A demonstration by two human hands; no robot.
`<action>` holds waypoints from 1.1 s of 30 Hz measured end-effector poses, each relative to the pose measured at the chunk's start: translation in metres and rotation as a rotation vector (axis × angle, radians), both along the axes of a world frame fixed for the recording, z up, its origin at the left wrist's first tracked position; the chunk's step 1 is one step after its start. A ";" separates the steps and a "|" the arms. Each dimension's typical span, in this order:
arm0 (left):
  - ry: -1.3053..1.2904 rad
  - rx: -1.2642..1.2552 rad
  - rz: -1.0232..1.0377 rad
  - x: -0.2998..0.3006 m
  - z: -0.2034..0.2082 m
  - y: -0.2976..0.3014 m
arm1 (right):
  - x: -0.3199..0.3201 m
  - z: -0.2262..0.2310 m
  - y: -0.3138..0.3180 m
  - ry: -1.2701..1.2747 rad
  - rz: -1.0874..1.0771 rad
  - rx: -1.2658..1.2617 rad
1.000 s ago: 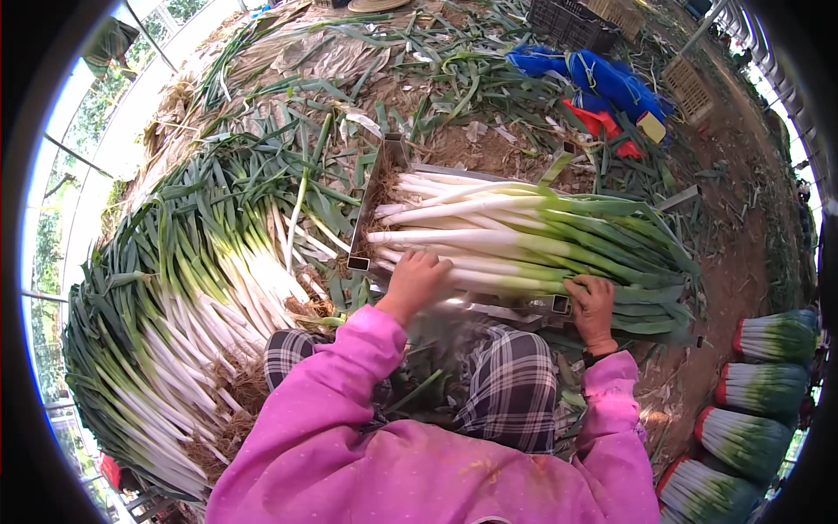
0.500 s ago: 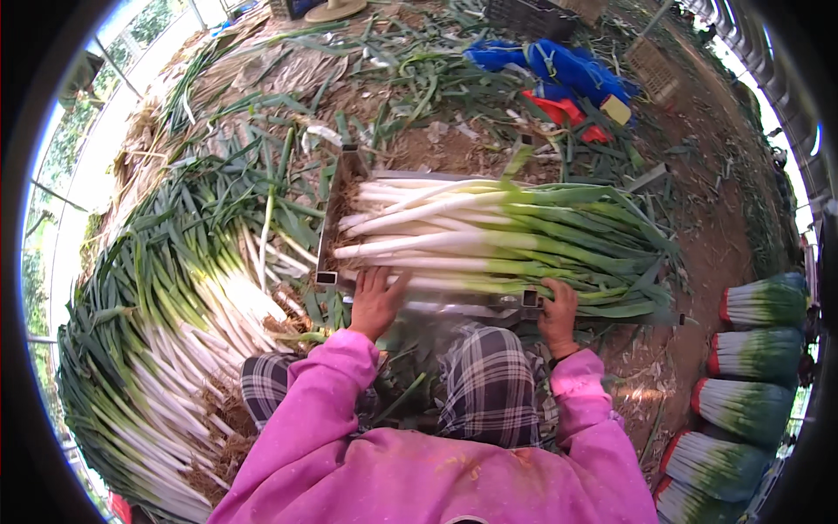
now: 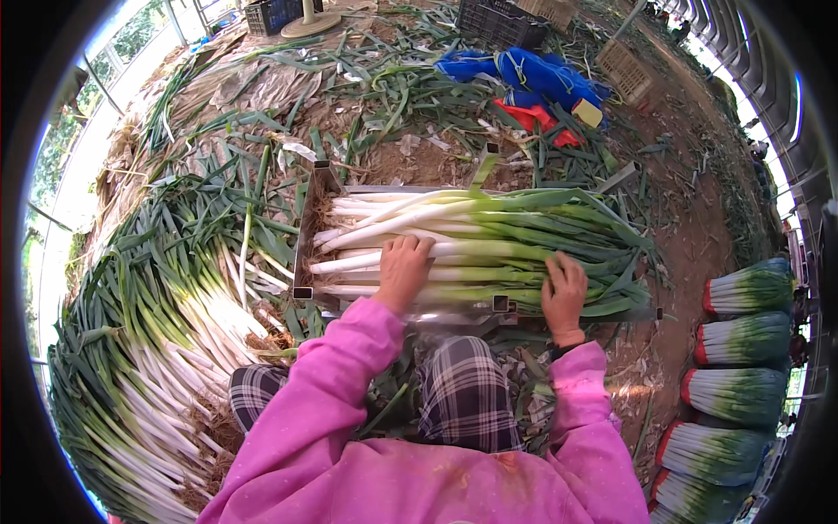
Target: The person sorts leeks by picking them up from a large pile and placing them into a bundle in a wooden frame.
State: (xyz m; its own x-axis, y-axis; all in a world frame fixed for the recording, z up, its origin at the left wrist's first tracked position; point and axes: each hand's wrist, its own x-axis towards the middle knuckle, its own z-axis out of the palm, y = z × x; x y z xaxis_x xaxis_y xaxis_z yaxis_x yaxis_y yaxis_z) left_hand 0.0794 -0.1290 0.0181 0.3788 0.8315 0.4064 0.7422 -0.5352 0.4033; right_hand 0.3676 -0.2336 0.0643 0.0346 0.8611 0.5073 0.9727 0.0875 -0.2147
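Note:
A bunch of leeks [image 3: 445, 223] lies in a metal frame [image 3: 307, 236], white root ends to the left against its upright side, green leaves to the right. My left hand [image 3: 403, 273] is over the white shafts, its bent fingers closed on a thick leek in the near half of the bunch. Further right, my right hand [image 3: 564, 295] rests on the green leaves, fingers a little apart and thumb off to the side. What lies beneath both palms is hidden.
At left spreads a large heap of loose leeks [image 3: 166, 349]. Wrapped leek bundles [image 3: 733, 395] line the right side. Beyond the frame lie blue netting [image 3: 546, 77], a red cloth [image 3: 541, 118], a black crate [image 3: 499, 24] and a tan crate [image 3: 625, 72]. Leaf scraps litter the ground.
Both hands have moved from the frame's near edge onto the leeks, the left onto the white shafts and the right onto the leaves. The whole view has shifted slightly.

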 end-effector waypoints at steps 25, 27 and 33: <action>0.049 0.022 -0.169 -0.035 -0.025 -0.056 | -0.012 -0.030 -0.040 -0.064 0.092 -0.145; 0.002 0.019 -0.186 -0.028 -0.011 -0.040 | -0.011 -0.029 -0.037 -0.045 0.087 -0.138; -0.130 0.123 -0.064 0.035 0.029 0.051 | -0.017 -0.031 -0.033 -0.005 0.074 -0.113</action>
